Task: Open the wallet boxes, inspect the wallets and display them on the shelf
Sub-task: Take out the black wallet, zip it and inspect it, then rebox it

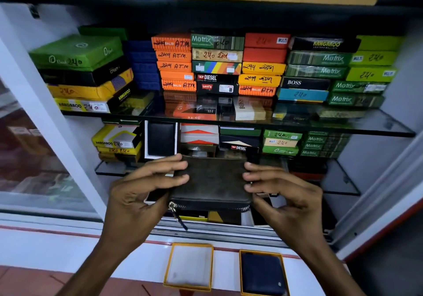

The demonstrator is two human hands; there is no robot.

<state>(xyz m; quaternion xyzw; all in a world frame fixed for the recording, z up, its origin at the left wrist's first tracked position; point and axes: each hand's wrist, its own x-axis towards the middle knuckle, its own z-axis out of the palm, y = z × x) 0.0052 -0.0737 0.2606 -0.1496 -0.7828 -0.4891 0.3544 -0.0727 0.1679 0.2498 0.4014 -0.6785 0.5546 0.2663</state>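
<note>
I hold a dark brown zip wallet (211,182) with both hands in front of the lower shelf. My left hand (139,192) grips its left edge, my right hand (283,195) its right edge. The zipper pull (177,215) dangles from the lower left corner. On the counter below lie an open yellow-rimmed box (188,267) with a white lining and nothing in it, and beside it a second yellow-rimmed box (263,274) holding a dark blue wallet. A black wallet in a white open box (161,140) stands upright on the lower shelf.
Stacks of coloured wallet boxes (217,66) fill the upper glass shelf (343,124), and more stand on the lower glass shelf (341,181). A sliding glass door (34,158) stands at the left. The white counter edge (68,245) runs below.
</note>
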